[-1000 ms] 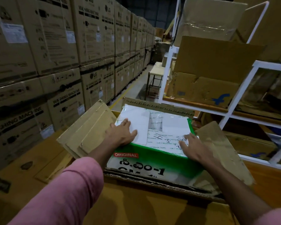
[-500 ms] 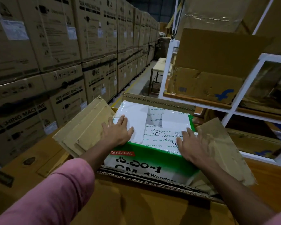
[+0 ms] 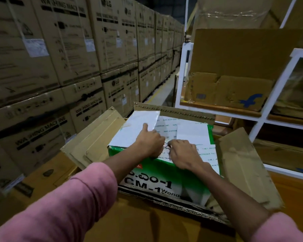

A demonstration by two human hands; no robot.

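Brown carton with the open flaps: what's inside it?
The carton holds a green box marked CM-1. The left hand and right hand rest on its white taped top, fingers curled at the middle seam. The box's contents and whatever lies beneath it are covered.

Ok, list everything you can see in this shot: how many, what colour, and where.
green and white cardboard box: one, green sides with a white taped top, inside the open carton
open brown corrugated carton: one, brown, in front of the person, flaps spread
white paper sheets: two, white, lying on the box's top
brown washing-machine cartons: many, brown, stacked along the left
white metal rack: one, white, right
brown cardboard box with a blue logo: one, brown, on the rack's shelf
left hand: one, pink sleeve, fingers curled at the top's middle
right hand: one, pink sleeve, beside it, fingers curled
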